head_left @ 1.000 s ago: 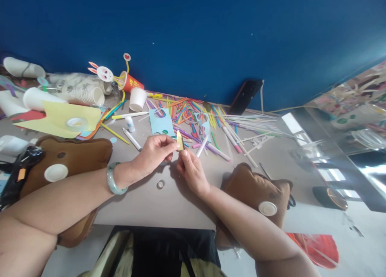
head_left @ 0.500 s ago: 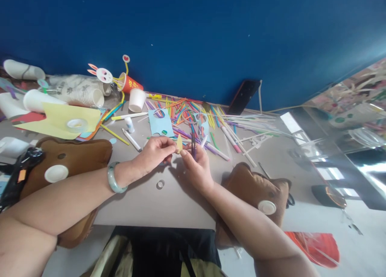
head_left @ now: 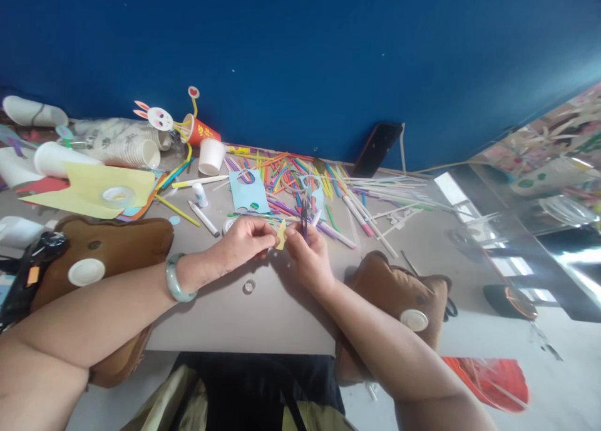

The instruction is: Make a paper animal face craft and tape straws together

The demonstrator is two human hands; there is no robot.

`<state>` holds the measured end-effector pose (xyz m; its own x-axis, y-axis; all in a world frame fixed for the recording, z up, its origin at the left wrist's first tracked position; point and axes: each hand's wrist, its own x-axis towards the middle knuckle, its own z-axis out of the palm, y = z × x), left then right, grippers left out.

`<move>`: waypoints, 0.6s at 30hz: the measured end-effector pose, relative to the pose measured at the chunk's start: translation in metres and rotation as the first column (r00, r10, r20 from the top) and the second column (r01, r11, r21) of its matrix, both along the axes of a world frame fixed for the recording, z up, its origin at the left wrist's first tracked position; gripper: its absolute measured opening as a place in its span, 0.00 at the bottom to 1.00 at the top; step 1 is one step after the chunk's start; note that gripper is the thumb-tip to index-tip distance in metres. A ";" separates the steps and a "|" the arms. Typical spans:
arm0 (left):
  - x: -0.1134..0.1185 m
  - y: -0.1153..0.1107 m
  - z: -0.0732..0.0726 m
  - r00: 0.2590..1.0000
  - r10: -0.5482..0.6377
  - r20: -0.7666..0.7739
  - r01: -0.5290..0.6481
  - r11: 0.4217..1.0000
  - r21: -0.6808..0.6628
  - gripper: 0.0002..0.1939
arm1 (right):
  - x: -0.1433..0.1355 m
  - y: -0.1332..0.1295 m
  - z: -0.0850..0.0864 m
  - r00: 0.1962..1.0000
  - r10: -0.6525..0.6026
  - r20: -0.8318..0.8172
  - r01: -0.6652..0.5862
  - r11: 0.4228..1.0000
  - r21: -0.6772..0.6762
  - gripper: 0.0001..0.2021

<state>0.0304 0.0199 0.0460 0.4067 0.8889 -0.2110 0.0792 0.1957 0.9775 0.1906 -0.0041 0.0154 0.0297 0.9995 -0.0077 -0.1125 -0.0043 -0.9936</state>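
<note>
Between my two hands is a small yellow piece of paper (head_left: 281, 235), pinched by the thumb and fingers of my left hand (head_left: 248, 238). My right hand (head_left: 310, 259) is closed around a pair of scissors (head_left: 305, 221), whose dark blades point up and away from me. Its thumb and fingertip come up against the paper's right edge; whether they grip it too, I cannot tell. Both hands are just above the table. Below them on the tabletop lies a small clear ring-shaped roll (head_left: 248, 286).
Pipe cleaners (head_left: 286, 177) lie heaped behind my hands, with cut blue paper (head_left: 248, 191) and markers (head_left: 203, 218). Yellow paper sheets (head_left: 89, 184), paper cups (head_left: 211, 156) and a rabbit figure (head_left: 160, 119) stand left. Brown cushions (head_left: 154, 237) flank me. A phone (head_left: 377, 149) leans on the wall.
The yellow paper has tipped and moved slightly down between the fingers. My right thumb has shifted upward beside it, and the scissors have moved a little right. The view has shifted slightly.
</note>
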 end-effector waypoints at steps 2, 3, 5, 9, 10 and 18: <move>-0.001 0.001 0.000 1.000 0.012 0.013 -0.012 1.000 0.000 0.05 | 0.000 0.001 -0.001 1.000 -0.001 -0.017 0.001 1.000 -0.006 0.17; -0.001 0.002 0.001 1.000 0.021 0.018 -0.021 1.000 0.002 0.05 | 0.000 0.002 -0.001 1.000 0.006 -0.024 -0.006 1.000 -0.009 0.18; -0.003 0.003 0.001 0.999 0.038 0.027 -0.038 0.999 0.005 0.05 | -0.001 0.002 0.000 1.000 0.024 -0.015 -0.024 1.000 -0.009 0.21; -0.005 0.004 0.002 0.998 0.047 0.050 -0.047 0.999 0.003 0.05 | -0.001 0.000 0.002 0.994 0.070 0.084 -0.070 0.997 0.007 0.26; -0.005 0.004 0.003 0.998 0.047 0.053 -0.047 0.999 0.003 0.05 | -0.001 0.000 0.003 0.992 0.080 0.097 -0.081 0.997 0.009 0.26; -0.005 0.003 0.005 0.998 0.047 0.050 -0.048 0.999 0.013 0.06 | -0.001 0.000 0.001 0.993 0.113 0.031 -0.112 0.993 -0.049 0.27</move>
